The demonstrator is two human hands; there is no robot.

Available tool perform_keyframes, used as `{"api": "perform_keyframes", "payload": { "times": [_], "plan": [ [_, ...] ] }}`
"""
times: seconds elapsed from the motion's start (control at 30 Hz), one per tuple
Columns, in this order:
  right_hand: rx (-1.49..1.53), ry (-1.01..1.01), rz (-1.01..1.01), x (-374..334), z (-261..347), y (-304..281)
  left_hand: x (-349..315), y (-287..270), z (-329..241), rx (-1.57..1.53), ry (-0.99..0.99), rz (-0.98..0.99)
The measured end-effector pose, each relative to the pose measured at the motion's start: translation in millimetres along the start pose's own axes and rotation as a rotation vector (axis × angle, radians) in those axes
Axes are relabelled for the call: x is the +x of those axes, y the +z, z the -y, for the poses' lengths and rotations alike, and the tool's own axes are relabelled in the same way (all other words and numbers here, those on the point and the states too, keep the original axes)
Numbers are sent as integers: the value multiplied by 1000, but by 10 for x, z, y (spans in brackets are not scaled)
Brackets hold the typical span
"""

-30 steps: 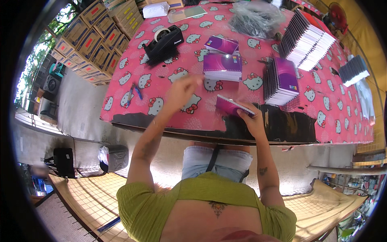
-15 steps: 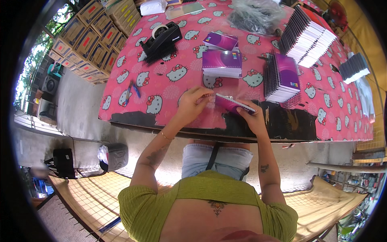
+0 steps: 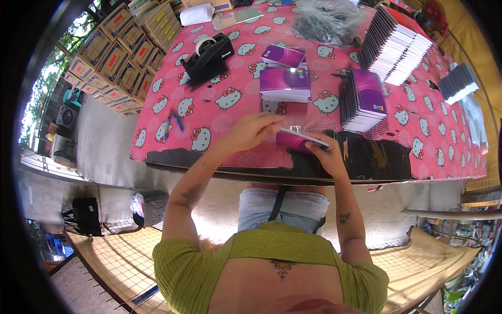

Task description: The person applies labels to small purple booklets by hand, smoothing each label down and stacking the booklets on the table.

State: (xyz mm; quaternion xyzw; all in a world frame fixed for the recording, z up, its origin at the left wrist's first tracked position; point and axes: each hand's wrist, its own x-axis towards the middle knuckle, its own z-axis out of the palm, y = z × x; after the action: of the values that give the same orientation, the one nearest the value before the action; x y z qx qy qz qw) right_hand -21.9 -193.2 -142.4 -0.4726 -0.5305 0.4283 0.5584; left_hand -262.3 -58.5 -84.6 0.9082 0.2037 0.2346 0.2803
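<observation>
My right hand (image 3: 322, 148) grips a small purple notebook (image 3: 294, 141) at its right end, tilted just above the table's front edge. The thumb lies across its cover and the white page edges face up. At the notebook's left end is my left hand (image 3: 259, 129), its fingers pinched together; whatever sits between the fingertips is too small to make out. A bit of shiny wire (image 3: 295, 128) shows at the notebook's upper edge. Just beyond the hands lies a stack of purple booklets (image 3: 285, 81). To the right is a stack of spiral-bound purple notebooks (image 3: 364, 99).
A pink patterned cloth (image 3: 225, 123) covers the table. On it are a black tape dispenser (image 3: 209, 56), blue-handled pliers (image 3: 177, 121), a clear plastic bag (image 3: 329, 23) with dark contents, and tall stacks of spiral notebooks (image 3: 395, 49). Cardboard boxes (image 3: 112, 57) are piled at left.
My left hand has moved slightly right, its fingertips now reaching the notebook's left end. The notebook has tipped a little, showing more of its purple cover. My right hand keeps its grip.
</observation>
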Motion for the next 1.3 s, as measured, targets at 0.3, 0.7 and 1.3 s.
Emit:
{"api": "perform_keyframes", "payload": {
  "times": [0.3,0.7,1.3],
  "plan": [
    [-22,-19,-18,-38,194,54,96,-58,-141,156,65,40],
    [31,20,-112,-202,498,92,-34,488,-504,820,16,-255],
    [-20,-12,-8,-275,353,-7,-304,916,-659,700,186,-3]
  ]
}}
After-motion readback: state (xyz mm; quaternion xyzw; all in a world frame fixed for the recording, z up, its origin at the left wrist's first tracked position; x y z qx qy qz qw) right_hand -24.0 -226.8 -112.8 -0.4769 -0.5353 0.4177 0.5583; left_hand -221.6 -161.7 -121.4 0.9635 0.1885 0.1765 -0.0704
